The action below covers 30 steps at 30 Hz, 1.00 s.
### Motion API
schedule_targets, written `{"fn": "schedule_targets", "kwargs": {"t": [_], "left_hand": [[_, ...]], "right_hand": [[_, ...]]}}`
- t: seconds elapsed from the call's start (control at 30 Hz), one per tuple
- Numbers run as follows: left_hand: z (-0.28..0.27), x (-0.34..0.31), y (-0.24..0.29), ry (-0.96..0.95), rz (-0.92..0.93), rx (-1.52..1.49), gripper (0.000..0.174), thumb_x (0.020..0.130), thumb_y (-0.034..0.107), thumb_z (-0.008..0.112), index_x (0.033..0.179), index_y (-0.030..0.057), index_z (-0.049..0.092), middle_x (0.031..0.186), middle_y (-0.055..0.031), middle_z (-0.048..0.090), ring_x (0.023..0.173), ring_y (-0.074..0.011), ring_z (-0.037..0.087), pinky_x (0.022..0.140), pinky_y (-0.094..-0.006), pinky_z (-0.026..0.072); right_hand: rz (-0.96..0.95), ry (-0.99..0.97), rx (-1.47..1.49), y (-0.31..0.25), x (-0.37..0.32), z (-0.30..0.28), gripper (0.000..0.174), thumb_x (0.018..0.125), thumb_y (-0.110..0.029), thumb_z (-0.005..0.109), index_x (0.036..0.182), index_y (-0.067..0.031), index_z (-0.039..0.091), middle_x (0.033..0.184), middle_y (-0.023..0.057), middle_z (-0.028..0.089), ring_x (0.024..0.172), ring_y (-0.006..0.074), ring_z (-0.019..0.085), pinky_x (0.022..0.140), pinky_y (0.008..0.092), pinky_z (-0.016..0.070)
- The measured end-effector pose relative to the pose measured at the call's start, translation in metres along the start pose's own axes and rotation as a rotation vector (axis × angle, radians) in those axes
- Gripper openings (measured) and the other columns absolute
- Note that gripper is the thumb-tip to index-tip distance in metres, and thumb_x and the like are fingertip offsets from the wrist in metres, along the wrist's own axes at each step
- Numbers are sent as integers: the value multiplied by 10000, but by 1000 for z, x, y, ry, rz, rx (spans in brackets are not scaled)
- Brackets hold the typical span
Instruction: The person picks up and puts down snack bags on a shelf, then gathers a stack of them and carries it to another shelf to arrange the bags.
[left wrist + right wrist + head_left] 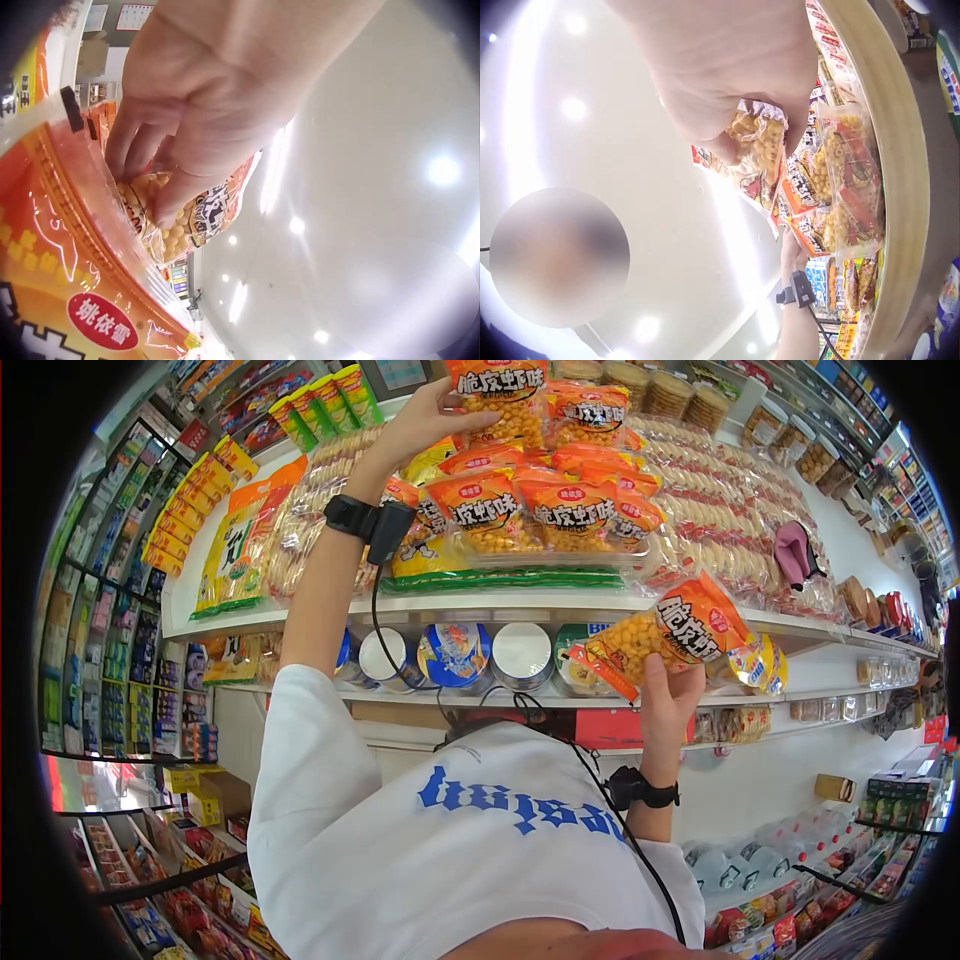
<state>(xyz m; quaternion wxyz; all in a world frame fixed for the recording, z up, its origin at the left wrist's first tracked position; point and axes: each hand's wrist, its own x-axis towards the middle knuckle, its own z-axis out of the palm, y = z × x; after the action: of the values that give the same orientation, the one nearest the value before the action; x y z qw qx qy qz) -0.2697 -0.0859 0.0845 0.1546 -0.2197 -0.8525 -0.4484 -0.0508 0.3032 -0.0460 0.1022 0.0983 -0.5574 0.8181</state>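
Note:
At the top of the head view, my left hand (432, 422) grips the edge of an orange snack bag (497, 405) above a pile of similar bags (480, 515). The left wrist view shows that hand (202, 90) pinching a bag of yellow puffs (178, 236), a larger bag front (82, 255) close by. My right hand (668, 705) holds another orange bag (672, 635), tilted, in front of the shelf edge, thumb on its face. In the right wrist view, this hand (735, 75) grips the bag (761, 146) beside the stacked bags (847, 180).
The piled bags sit in a clear tray (555, 558) on a white shelf (420, 606). Wrapped round crackers (725, 490) and yellow-green packs (235, 545) flank them. Tins (453, 652) stand on the shelf below, jars (765, 425) at the back right. A cable (376, 625) hangs from my left wrist.

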Motion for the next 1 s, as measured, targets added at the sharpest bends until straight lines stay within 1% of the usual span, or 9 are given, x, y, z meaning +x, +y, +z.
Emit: {"fn": "schedule_targets", "kwargs": {"t": [0.07, 0.17, 0.27, 0.37, 0.47, 0.57, 0.67, 0.87, 1.0], "left_hand": [[3, 4, -5, 120, 132, 93, 652, 855, 392, 816, 1348, 42, 571, 1169, -104, 707, 1061, -235, 681, 904, -401, 559], [5, 1, -1, 142, 102, 241, 657, 848, 402, 817, 1345, 46, 574, 1191, -119, 706, 1081, -236, 676, 923, -391, 554], [12, -2, 11, -28, 34, 132, 613, 872, 352, 807, 1351, 52, 571, 1133, -120, 707, 920, -161, 691, 785, -310, 554], [8, 2, 6, -99, 70, 172, 583, 862, 365, 812, 1302, 49, 598, 1010, -95, 732, 819, -140, 691, 738, -296, 545], [3, 1, 21, -142, -9, 247, 576, 814, 382, 848, 1221, 29, 642, 939, -95, 742, 843, -182, 709, 750, -329, 565], [3, 4, 13, -115, -44, 305, 518, 805, 373, 856, 1139, 21, 675, 867, -86, 736, 769, -145, 696, 671, -298, 551], [8, 1, 2, -218, -113, 132, 508, 796, 376, 863, 1108, 15, 688, 858, -81, 737, 774, -124, 697, 666, -272, 547], [16, -16, 40, -86, -229, 49, 463, 846, 391, 819, 1099, 19, 709, 894, -79, 745, 835, -122, 711, 731, -264, 550], [4, -11, 24, -65, -37, 47, 395, 896, 390, 770, 1049, 27, 743, 882, -51, 743, 820, -113, 697, 750, -272, 537]], "right_hand": [[25, 1, 17, 2, 0, 1, 486, 912, -8, 713, 1341, 31, 488, 1298, 105, 593, 1187, 182, 559, 1047, 347, 428], [-1, -34, -13, 0, 0, 5, 405, 955, 17, 642, 1331, 7, 491, 1290, 91, 595, 1165, 163, 568, 1011, 332, 445], [-10, -42, -18, 0, 0, 5, 411, 952, 17, 646, 1333, 6, 489, 1292, 93, 594, 1163, 163, 568, 1012, 330, 444], [-11, -51, -7, 0, -1, 1, 416, 950, 17, 649, 1334, 5, 488, 1298, 93, 589, 1168, 163, 566, 1015, 330, 442], [-3, 8, 31, -1, -2, 1, 474, 907, 8, 709, 1328, 27, 492, 1287, 103, 593, 1184, 178, 558, 1047, 350, 427], [1, 26, 38, -2, -4, -3, 476, 905, 15, 706, 1329, 26, 490, 1287, 104, 593, 1184, 179, 559, 1046, 351, 428], [-1, 39, 36, -2, -6, -3, 478, 904, 15, 707, 1330, 27, 490, 1284, 104, 597, 1179, 180, 564, 1044, 350, 430], [-5, -28, 29, 1, -4, 0, 432, 944, 53, 635, 1343, 5, 477, 1321, 102, 574, 1187, 177, 564, 1035, 345, 440], [9, -71, 18, 3, 0, 0, 440, 944, 50, 638, 1349, 4, 474, 1334, 106, 567, 1201, 180, 558, 1039, 346, 438]]}}
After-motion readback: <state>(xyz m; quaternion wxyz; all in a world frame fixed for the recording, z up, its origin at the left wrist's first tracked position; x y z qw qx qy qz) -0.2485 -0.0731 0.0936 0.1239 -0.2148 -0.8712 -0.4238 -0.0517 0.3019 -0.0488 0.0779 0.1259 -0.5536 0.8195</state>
